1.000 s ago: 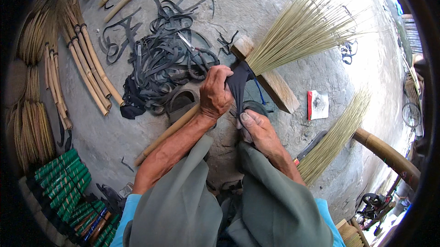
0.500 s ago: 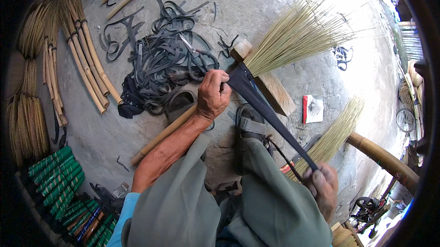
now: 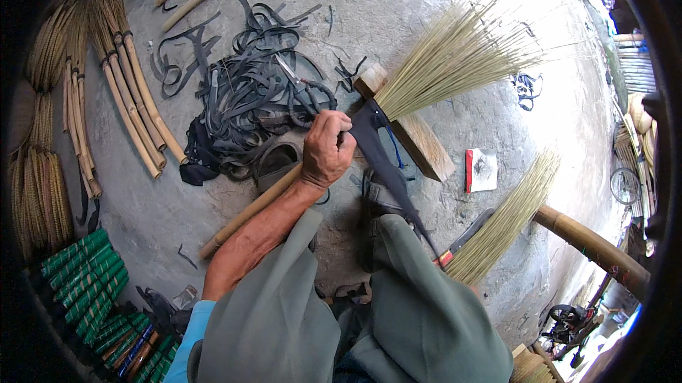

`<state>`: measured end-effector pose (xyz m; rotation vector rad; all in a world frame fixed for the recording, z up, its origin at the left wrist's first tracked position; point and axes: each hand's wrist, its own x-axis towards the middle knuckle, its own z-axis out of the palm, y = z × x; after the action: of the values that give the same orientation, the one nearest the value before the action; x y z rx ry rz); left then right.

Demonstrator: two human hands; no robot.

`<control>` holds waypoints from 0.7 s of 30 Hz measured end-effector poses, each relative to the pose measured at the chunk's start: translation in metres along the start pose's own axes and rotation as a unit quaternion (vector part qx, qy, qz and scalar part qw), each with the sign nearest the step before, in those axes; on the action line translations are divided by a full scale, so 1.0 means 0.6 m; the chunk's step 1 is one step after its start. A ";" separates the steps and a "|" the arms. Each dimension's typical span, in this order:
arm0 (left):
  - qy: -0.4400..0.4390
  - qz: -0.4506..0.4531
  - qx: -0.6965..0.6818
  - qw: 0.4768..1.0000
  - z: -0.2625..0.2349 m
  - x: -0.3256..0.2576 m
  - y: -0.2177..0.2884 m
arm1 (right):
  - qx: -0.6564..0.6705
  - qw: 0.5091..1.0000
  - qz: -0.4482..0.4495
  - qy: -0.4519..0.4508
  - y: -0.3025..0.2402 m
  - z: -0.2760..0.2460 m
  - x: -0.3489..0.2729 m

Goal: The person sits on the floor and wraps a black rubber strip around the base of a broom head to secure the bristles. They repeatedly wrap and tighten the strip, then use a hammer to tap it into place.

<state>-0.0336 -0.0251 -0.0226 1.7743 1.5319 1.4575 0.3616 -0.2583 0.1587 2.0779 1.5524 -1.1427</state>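
My left hand (image 3: 329, 147) is closed around the neck of a broom, where the bamboo handle (image 3: 252, 211) meets the bristles. The handle runs back under my left forearm. Pale straw bristles (image 3: 458, 63) fan out to the far right, across a wooden block (image 3: 426, 147). From the broom's neck a black rubber strip (image 3: 387, 173) slants down toward my right knee, its lower end hidden. Just a sliver of my right hand (image 3: 471, 288) shows past that knee; its fingers are hidden. A blue string (image 3: 395, 147) hangs at the binding.
Tangled black strips (image 3: 249, 99) with scissors (image 3: 288, 70) on them lie beyond my left hand. A second straw bundle (image 3: 508, 220) and a red-handled knife (image 3: 465, 237) lie at right. Bamboo-handled brooms (image 3: 131, 99) and green-wrapped rolls (image 3: 85, 276) line the left. A thick bamboo pole (image 3: 593, 248) juts in.
My right hand has dropped behind my right knee, and the black strip has swung lower and narrower with it. The blue string now shows. My left hand keeps its grip.
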 end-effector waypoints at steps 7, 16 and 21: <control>-0.016 -0.002 0.002 1.000 -0.001 -0.006 0.003 | -0.013 0.956 -0.227 0.184 -0.091 0.024 0.196; -0.023 0.017 0.023 0.999 -0.002 -0.002 0.003 | 0.456 0.849 -0.264 0.032 -0.378 0.060 0.432; -0.023 0.005 0.022 0.999 0.004 -0.006 0.003 | 0.624 0.762 -0.173 -0.014 -0.325 0.059 0.369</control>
<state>-0.0303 -0.0280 -0.0239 1.8309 1.5443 1.3878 0.1917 -0.0630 0.0128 2.3645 1.2350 -2.9240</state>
